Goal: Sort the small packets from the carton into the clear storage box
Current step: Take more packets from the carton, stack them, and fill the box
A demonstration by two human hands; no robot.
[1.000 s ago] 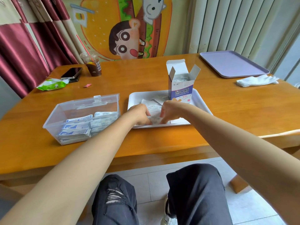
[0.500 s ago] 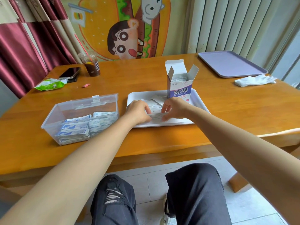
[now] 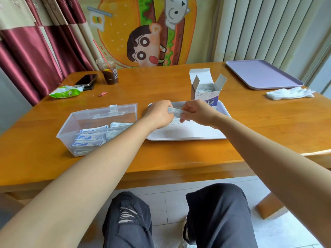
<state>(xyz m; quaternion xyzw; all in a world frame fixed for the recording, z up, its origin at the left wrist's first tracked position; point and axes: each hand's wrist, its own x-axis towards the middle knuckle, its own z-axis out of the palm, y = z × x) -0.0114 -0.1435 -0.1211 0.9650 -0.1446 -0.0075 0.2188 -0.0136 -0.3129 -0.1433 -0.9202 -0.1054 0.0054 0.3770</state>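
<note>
Packets: I am seeing a thin sheaf held just above the white tray. Its ends are hiding under fingers, so I am not counting them. The left grip is curling round the sheaf's left end. The right grip is pinching the right end with bent fingers. Both are closing on the same sheaf.

The right grip is covering the lower front of the carton. The carton is standing upright at the tray's far edge, flaps open. More packets are showing in its mouth, too small to make out. Carton print is blurring: a blue band with large pale characters, cut off by the hand. I am not reading any of it.

The clear storage box is sitting on the counter just left of the tray. My left forearm is crossing its near right corner. Blue-and-white stored packets are lying flat inside in rows, their print illegible.

At the far left, a plastic cup of dark drink is showing "LUC" and "CO"; the remaining letters are curving out of view. A phone is lying beside it, screen dark. A green wrapper is lying nearby, its text unreadable.

At the far right, a lilac tray is lying flat. Near it is a white bundle; cloth or gloves, I cannot tell.
</note>
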